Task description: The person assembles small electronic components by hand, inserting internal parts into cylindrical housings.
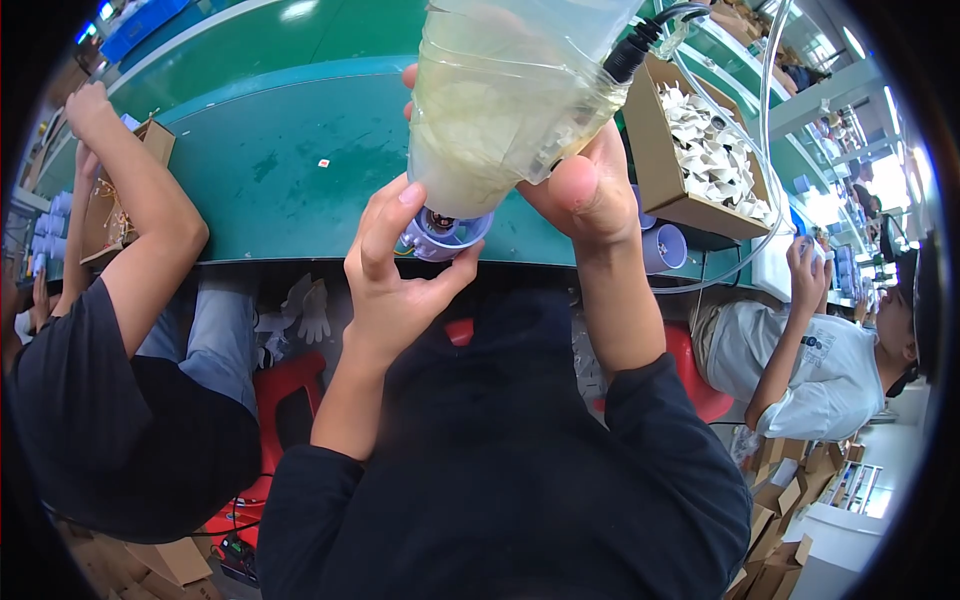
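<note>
My left hand grips a small lilac round plastic housing between thumb and fingers. Wires and a dark part show inside it, partly covered from above. My right hand is wrapped round a bulky tool in cloudy, translucent plastic; its exact kind is hidden by the wrapping. A black cord leaves the tool's upper right side. The tool's lower end hangs right over the housing's opening; whether the two touch, I cannot tell.
A cardboard box of white pieces stands at the right on the green table. Beside my right forearm is a lilac cup. A clear hose loops there. Co-workers sit on both sides; red stools stand below.
</note>
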The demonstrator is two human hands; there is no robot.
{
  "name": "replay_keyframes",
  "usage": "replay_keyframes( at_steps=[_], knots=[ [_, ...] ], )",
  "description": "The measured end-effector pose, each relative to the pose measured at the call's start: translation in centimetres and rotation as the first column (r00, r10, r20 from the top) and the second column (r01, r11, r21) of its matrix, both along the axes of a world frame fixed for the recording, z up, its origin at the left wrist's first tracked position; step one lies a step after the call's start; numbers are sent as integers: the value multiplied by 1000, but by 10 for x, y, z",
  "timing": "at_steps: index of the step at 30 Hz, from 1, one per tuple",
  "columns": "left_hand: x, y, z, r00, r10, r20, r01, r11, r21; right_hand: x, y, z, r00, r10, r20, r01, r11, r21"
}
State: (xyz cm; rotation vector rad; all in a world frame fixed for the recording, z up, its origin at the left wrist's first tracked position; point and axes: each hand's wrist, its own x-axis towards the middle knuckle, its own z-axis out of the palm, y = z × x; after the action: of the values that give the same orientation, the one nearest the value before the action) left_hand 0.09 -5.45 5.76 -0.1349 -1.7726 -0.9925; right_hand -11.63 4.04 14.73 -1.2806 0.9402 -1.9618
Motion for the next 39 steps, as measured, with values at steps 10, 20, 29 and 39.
replay_keyframes(
  at_steps=[10,20,29,39],
  knots=[
    [2,-5,-6,997,21,74,-19,999,-33,2,0,4,1000,-2,26,3,999,-35],
    [22,8,-35,968,28,249,-96,959,267,-37,60,26,308,-398,-864,767,641,-22],
    [23,34,-41,961,-137,241,88,975,204,-161,151,19,-162,371,-915,938,-230,-259],
    [29,38,-51,957,-172,235,142,980,139,-189,139,30,114,474,-873,918,-385,-90]
  ],
)
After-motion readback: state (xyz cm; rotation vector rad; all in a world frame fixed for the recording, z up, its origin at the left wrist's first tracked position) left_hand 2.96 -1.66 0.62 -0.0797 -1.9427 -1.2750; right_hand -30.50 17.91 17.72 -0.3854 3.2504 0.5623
